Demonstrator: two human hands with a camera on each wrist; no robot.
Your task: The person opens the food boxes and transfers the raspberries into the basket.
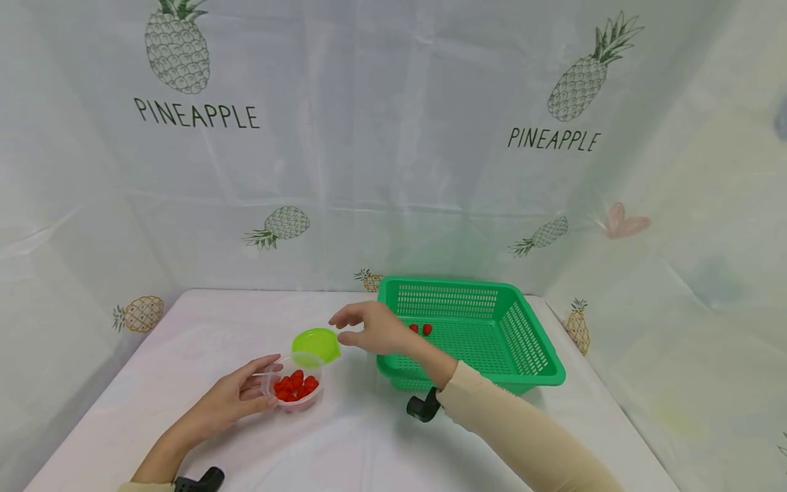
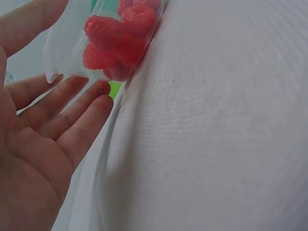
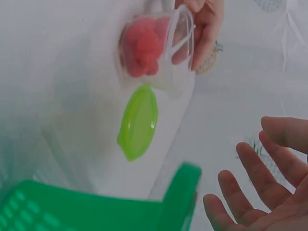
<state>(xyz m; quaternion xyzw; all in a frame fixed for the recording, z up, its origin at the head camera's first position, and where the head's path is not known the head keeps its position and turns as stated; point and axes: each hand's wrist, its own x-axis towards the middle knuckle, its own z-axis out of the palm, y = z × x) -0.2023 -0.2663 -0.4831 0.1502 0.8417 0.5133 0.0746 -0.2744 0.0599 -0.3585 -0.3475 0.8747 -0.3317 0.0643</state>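
Left hand (image 1: pixel 236 395) grasps round clear plastic tub (image 1: pixel 298 406) between thumb and fingers; red raspberries (image 1: pixel 289 388) inside. Tub's on white cloth-covered table (image 1: pixel 344 444), just beside bright green plastic lid (image 1: pixel 316 339). Right hand (image 1: pixel 374 328): released, holding nothing, near lid and green slotted plastic basket (image 1: pixel 536 380). White printed backdrop (image 1: pixel 393 137) reads "PINEAPPLE" twice.

A white table (image 1: pixel 344 444) with three things on it
A clear tub (image 1: pixel 299 406) stands at left, a lime-green dish (image 1: pixel 320 339) just beyond it, a green basket (image 1: pixel 470 345) at right.
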